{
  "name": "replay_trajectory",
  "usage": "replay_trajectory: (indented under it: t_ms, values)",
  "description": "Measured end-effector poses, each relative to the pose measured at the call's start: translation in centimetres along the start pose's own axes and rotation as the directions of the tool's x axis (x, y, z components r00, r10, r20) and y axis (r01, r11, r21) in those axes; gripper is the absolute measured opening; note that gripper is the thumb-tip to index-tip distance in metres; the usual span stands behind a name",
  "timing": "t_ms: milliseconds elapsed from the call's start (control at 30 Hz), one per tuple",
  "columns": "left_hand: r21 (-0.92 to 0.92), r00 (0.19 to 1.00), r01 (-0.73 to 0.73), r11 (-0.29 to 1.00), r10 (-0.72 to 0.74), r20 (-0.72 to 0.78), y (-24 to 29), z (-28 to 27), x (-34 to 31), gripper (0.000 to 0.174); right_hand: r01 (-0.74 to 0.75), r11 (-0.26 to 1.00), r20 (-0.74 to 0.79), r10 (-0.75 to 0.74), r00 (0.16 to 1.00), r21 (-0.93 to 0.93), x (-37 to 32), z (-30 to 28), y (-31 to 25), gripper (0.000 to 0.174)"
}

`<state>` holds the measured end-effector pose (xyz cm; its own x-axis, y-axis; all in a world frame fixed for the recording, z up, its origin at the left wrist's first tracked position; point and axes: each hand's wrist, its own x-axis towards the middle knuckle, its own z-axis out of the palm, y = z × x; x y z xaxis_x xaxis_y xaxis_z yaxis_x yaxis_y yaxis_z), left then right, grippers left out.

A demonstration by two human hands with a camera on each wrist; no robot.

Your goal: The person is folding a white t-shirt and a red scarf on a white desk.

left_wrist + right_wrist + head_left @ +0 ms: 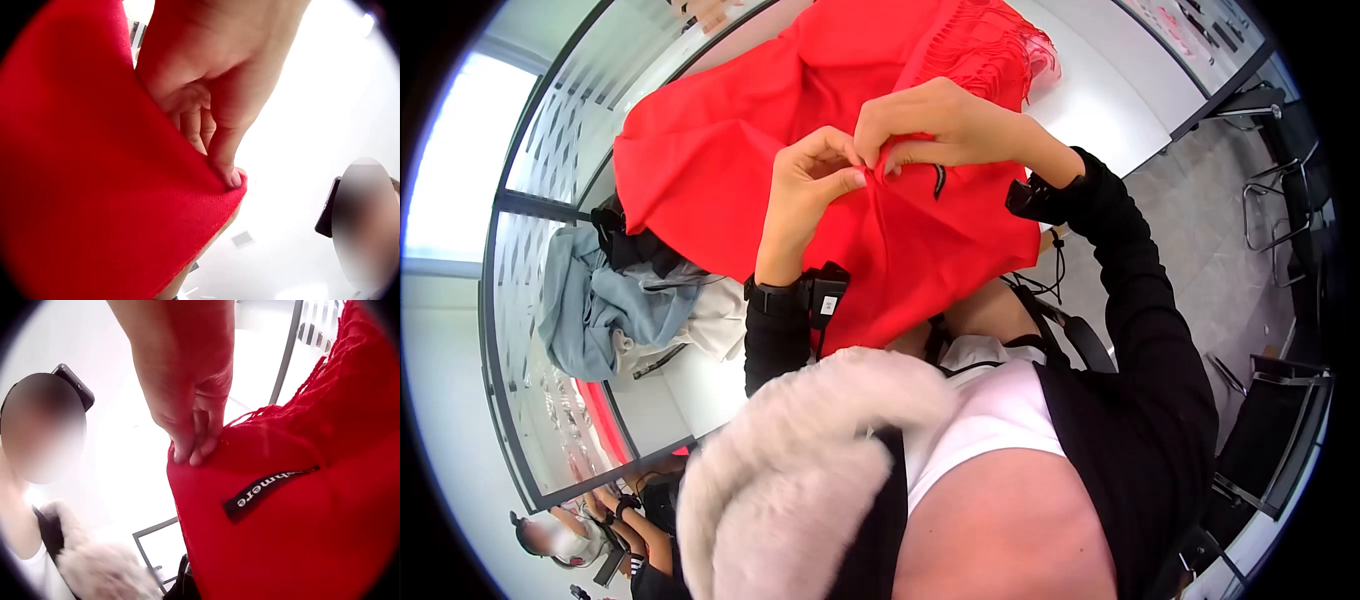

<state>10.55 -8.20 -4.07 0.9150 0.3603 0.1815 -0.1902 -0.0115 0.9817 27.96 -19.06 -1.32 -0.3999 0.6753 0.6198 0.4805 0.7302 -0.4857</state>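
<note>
A large red fringed scarf (pixel 730 160) spreads over the white table and hangs down toward the person's lap. The left hand (pixel 815 185) pinches its edge between thumb and fingers; in the left wrist view the thumb (pixel 232 178) presses on the cloth's border. Close beside it, the right hand (pixel 940 125) pinches the same edge, fingertips near those of the left. Below the right hand a small black label (pixel 262 490) with white lettering is sewn to the scarf. The fringe (pixel 990 60) lies at the far side.
Left of the scarf lie a blue-grey cloth (pixel 590 300) and a cream cloth (pixel 715 320) in a pile. A glass partition (pixel 550 400) with a dark frame borders the table (pixel 1090 90). Chairs (pixel 1270 200) stand at the right. Another person (pixel 580 535) is at lower left.
</note>
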Motion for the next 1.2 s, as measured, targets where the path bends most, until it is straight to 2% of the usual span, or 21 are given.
replay_trajectory:
  t_ms: [67,167,233,267,333,533,633,667,767,933,1033,1133,1200]
  values:
    - [-0.029,1.000,0.007,1.000,-0.007,0.025,-0.4,0.0,0.1,0.014,0.067,0.997,0.015,-0.067,0.998,-0.034,0.0,-0.1,0.2,0.013]
    - [-0.039,0.999,0.015,0.999,-0.014,0.039,-0.9,0.2,0.2,0.014,0.076,0.996,0.030,-0.075,0.997,-0.054,-0.4,0.0,0.6,0.018]
    - [-0.029,0.999,-0.012,0.999,0.013,0.029,-0.9,0.5,0.3,0.013,0.018,0.999,0.050,-0.016,0.999,-0.038,-0.5,0.1,0.5,0.018]
    - [-0.023,0.998,0.004,1.000,-0.002,0.056,-0.9,0.4,0.3,0.013,-0.011,0.999,0.062,0.013,0.998,-0.031,-0.6,0.1,0.5,0.018]
    - [0.006,0.988,0.135,0.991,-0.135,0.072,-0.6,0.1,0.4,0.012,0.012,0.998,0.099,-0.007,0.995,-0.057,-0.8,0.2,0.8,0.017]
    - [0.021,0.979,0.166,0.986,-0.167,0.120,-1.7,-0.3,0.7,0.012,-0.016,0.995,0.097,0.026,0.995,-0.100,-1.7,1.4,1.4,0.019]
    - [-0.026,0.964,0.206,0.978,-0.198,0.180,-2.5,-0.7,1.0,0.010,0.033,0.993,0.099,-0.021,0.995,-0.116,-1.7,1.8,2.1,0.017]
    - [0.008,0.958,0.225,0.974,-0.223,0.179,-2.2,-0.8,1.0,0.010,-0.014,0.993,0.123,0.029,0.992,-0.119,-1.9,1.9,2.2,0.016]
    - [0.041,0.952,0.205,0.978,-0.209,0.222,-2.6,-1.1,1.1,0.010,-0.017,0.993,0.129,0.033,0.991,-0.120,-2.0,2.1,2.3,0.015]
    - [0.027,0.966,0.201,0.979,-0.203,0.160,-3.3,-1.1,1.2,0.015,-0.076,0.988,0.089,0.088,0.992,-0.132,-2.0,2.2,2.6,0.023]
    - [0.039,0.968,0.178,0.983,-0.182,0.172,-3.1,-1.0,1.2,0.014,-0.064,0.981,0.080,0.080,0.994,-0.181,-2.3,2.5,2.7,0.024]
    - [0.009,0.949,0.256,0.967,-0.254,0.186,-2.7,-0.8,1.0,0.011,-0.005,0.986,0.083,0.019,0.996,-0.166,-2.3,2.7,2.3,0.023]
    - [0.073,0.949,0.233,0.970,-0.244,0.201,-2.7,-0.9,1.0,0.011,-0.005,0.989,0.099,0.020,0.995,-0.150,-2.3,2.8,1.8,0.022]
